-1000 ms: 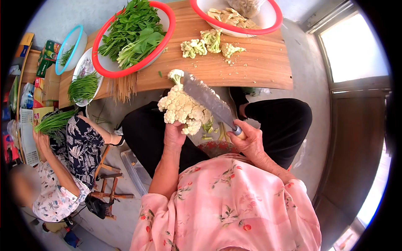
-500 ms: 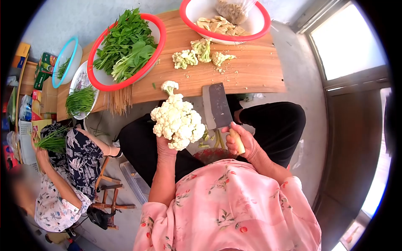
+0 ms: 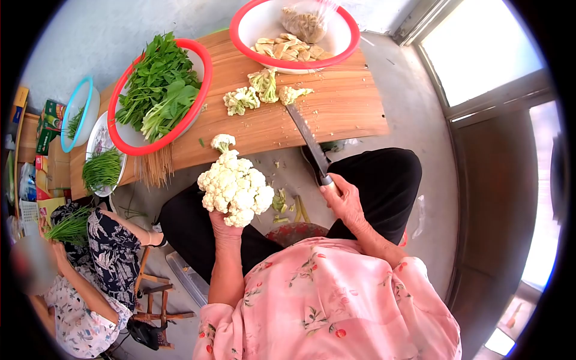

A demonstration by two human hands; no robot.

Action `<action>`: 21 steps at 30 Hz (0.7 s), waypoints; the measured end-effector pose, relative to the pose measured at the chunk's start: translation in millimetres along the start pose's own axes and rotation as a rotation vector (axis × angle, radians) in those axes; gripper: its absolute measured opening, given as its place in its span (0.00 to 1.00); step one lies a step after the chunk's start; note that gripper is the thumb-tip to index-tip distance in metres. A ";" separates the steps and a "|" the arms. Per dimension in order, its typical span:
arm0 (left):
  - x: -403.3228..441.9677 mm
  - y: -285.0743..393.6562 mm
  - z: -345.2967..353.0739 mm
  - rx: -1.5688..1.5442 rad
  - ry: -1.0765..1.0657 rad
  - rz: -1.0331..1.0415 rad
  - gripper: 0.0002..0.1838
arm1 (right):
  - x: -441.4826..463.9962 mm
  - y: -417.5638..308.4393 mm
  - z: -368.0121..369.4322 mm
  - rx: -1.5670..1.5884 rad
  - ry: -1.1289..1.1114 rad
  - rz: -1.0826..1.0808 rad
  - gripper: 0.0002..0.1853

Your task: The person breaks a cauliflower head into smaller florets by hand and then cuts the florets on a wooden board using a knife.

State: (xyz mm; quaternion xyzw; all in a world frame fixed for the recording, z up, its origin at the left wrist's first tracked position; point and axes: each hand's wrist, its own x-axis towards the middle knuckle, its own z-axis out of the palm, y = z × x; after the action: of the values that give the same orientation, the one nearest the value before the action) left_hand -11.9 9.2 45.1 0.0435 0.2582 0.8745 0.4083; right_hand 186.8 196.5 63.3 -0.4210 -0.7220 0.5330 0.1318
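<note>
My left hand (image 3: pixel 225 227) grips a white cauliflower head (image 3: pixel 236 185) from below, above my lap and just off the table's near edge. One floret sticks out at its top. In my right hand (image 3: pixel 346 203) is the handle of a cleaver (image 3: pixel 309 139); its blade is turned edge-on, and its far end reaches over the table near the cut pieces. Several cut cauliflower florets (image 3: pixel 262 87) lie on the wooden table (image 3: pixel 240 135), with crumbs around them. The fingers of my left hand are mostly hidden behind the cauliflower.
A red-rimmed bowl of leafy greens (image 3: pixel 157 96) stands left on the table; another red-rimmed bowl (image 3: pixel 342 48) holds pale slices and a bag. Thin sticks (image 3: pixel 155 170) overhang the edge. At left, a seated person (image 3: pixel 90 294) holds green stalks. Trimmings (image 3: pixel 300 210) lie on the floor.
The cleaver has turned from showing its broad face to edge-on, its tip now farther over the table. My right hand has rotated around the handle. The view has shifted; the cauliflower stays in my left hand.
</note>
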 end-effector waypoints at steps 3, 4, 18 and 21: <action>3.5 0.1 10.1 0.007 -0.051 -0.005 0.33 | 10.4 -3.1 -5.6 -0.198 0.207 -0.086 0.20; 2.9 2.0 19.1 -0.006 0.074 -0.025 0.37 | 14.0 1.1 -3.3 -0.198 0.218 -0.081 0.20; 0.6 -4.1 -12.7 0.052 0.136 -0.087 0.32 | 138.9 29.1 -3.8 -0.423 0.442 0.103 0.21; 1.4 -3.7 -13.0 -0.004 0.134 -0.136 0.30 | 156.2 27.4 -4.7 -0.469 0.491 0.153 0.19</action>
State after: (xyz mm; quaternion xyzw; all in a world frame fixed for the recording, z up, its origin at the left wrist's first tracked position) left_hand -14.0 6.8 31.9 -0.0334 0.2855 0.8463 0.4486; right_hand 107.2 318.6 0.7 -0.6083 -0.7380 0.2439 0.1610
